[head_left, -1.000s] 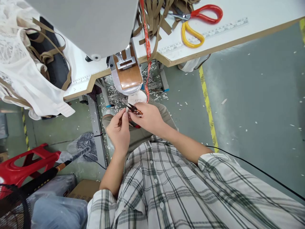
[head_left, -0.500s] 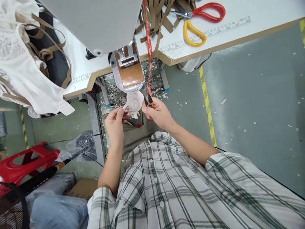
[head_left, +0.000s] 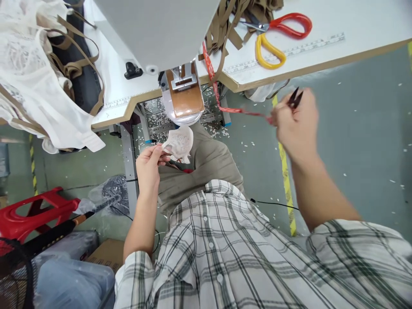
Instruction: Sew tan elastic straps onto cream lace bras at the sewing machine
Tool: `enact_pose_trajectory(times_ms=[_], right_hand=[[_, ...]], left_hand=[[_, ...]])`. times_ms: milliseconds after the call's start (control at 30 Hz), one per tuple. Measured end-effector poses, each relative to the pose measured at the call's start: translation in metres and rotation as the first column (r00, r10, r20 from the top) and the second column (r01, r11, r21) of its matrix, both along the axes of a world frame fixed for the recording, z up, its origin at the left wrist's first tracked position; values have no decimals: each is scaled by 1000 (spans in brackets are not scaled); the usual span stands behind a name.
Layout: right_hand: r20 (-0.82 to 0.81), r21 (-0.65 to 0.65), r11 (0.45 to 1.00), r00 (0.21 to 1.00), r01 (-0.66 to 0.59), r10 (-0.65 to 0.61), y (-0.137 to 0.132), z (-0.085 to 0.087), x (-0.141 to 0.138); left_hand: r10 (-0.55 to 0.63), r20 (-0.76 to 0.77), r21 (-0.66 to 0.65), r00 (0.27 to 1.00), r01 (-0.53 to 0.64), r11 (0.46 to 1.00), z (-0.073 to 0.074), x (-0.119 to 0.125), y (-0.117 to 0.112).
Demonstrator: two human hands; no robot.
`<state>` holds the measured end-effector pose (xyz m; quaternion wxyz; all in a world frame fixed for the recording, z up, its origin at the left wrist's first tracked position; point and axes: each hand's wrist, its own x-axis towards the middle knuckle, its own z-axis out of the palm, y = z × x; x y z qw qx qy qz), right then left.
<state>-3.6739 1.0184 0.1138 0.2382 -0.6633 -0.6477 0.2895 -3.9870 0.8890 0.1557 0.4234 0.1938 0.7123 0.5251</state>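
Between the thumb and fingers of my left hand [head_left: 149, 161] is the edge of a small white lace piece [head_left: 180, 143], hanging above my lap. My right hand [head_left: 298, 124], a little blurred, is out to the right over the floor. It is closed around thread snips [head_left: 295, 99], whose dark blades stick up past the fingers. A red cord [head_left: 229, 110] runs from the snips to the machine head. Just beyond the lace piece is the sewing machine's arm with its brown plate [head_left: 186, 101], under the needle and presser foot [head_left: 183, 81].
White lace garments with brown straps [head_left: 64, 98] are heaped on the table at left. Scissors with red and yellow handles [head_left: 270, 43] lie by a printed ruler and a pile of brown strips [head_left: 230, 21]. A red stool [head_left: 35, 210] stands at lower left.
My right hand has swung away from the lace piece to the right with the snips, drawing the red cord out sideways. My left hand still holds the lace piece, slightly lower and further left.
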Motion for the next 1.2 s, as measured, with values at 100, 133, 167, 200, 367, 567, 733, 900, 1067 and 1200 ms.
enact_pose_trajectory(times_ms=[100, 133, 167, 200, 367, 567, 733, 900, 1067, 1200], right_hand=[[328, -118, 985, 931, -126, 158, 11, -3, 24], [371, -138, 970, 898, -200, 238, 11, -2, 22], [367, -117, 952, 879, -282, 305, 8, 1, 16], [320, -60, 928, 873, -368, 367, 4, 5, 5], [-163, 98, 542, 524, -835, 836, -25, 38, -77], [-514, 35, 583, 486, -812, 707, -32, 57, -96], [-736, -42, 781, 548, -623, 398, -39, 68, -85], [-811, -175, 763, 530, -622, 246, -39, 84, -81], [-911, -413, 680, 278, -605, -306, -32, 77, -88], [-667, -633, 439, 161, -638, -727, -47, 57, -101]], left_hand=[[-114, 8, -48, 993, 114, 992, 8, -1, 3], [-166, -10, -67, 986, 165, 984, 13, 2, 4], [-236, -34, -93, 971, 232, 968, 18, 5, 6], [-327, -63, -125, 943, 317, 940, 25, 10, 9], [-767, -348, -308, 539, 707, 636, 62, 29, 25], [-469, -845, -288, 258, 519, 805, 81, 32, 24], [-481, -688, -39, 544, 633, 773, 55, 54, 3], [-674, -242, 12, 697, 697, 717, 54, 63, 7], [-657, -158, -22, 738, 662, 749, 79, 63, 18], [-648, -124, -103, 751, 640, 762, 83, 63, 25]])
